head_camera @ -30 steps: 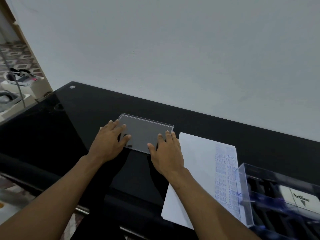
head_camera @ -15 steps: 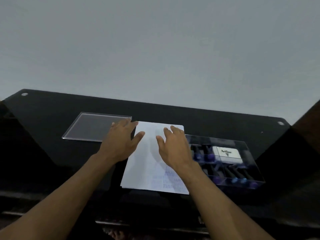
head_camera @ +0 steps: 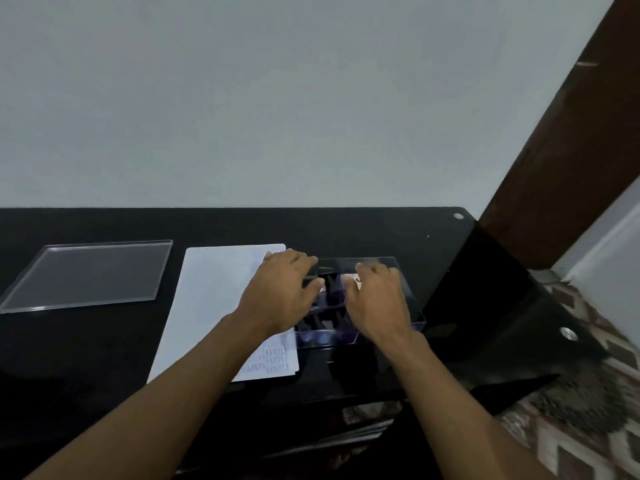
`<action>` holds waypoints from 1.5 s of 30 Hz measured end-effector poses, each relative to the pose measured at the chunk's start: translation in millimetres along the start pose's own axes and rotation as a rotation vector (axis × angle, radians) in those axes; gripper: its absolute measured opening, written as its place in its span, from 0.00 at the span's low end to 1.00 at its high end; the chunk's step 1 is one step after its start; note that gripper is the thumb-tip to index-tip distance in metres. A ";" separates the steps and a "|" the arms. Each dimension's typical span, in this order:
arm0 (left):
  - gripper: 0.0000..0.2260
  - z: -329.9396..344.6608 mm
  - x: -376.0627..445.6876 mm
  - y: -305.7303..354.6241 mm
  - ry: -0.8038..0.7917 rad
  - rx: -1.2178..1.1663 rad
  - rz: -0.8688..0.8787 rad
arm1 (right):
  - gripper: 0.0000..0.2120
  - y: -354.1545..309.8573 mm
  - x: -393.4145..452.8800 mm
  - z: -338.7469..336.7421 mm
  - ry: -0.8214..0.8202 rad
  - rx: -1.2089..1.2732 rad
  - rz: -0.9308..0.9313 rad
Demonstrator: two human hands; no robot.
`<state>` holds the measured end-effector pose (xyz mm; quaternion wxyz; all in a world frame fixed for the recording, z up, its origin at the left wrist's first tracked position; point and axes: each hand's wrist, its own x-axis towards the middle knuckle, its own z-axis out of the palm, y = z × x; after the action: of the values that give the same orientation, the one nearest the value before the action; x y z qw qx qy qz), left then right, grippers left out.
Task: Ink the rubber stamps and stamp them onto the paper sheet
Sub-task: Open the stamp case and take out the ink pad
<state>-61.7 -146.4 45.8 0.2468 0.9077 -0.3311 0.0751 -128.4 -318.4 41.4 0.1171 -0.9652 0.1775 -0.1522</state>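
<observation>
Both hands reach over a clear plastic box (head_camera: 408,317) of dark-handled rubber stamps (head_camera: 330,289) on the glossy black table (head_camera: 346,226). The left hand (head_camera: 280,296) and the right hand (head_camera: 377,299) hover with relaxed fingers, gripping nothing (contact with the box is unclear). Just left lies the white paper sheet (head_camera: 211,306), blue "SAMPLE" prints along its right edge. Far left lies a flat clear acrylic lid (head_camera: 93,275).

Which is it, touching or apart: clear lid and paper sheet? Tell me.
Apart. The head view shows a strip of black table between the clear lid and the paper sheet.
</observation>
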 end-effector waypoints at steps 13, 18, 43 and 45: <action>0.17 54.8 47.5 20.6 -0.145 -0.100 0.105 | 0.18 54.0 7.5 -7.9 -0.082 -0.050 0.124; 0.18 66.7 56.3 13.0 -0.193 -0.113 0.127 | 0.22 60.9 15.6 -2.3 -0.129 -0.059 0.119; 0.14 76.6 55.7 9.5 -0.119 -0.092 0.151 | 0.10 63.7 29.6 11.9 0.113 0.259 0.196; 0.14 76.6 55.0 9.7 -0.127 -0.065 0.166 | 0.11 62.2 29.5 11.4 0.115 0.257 0.175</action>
<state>-27.6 -221.9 -0.3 0.2474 0.8716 -0.4224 0.0267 -117.5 -384.2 20.8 0.2422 -0.9128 0.2463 -0.2177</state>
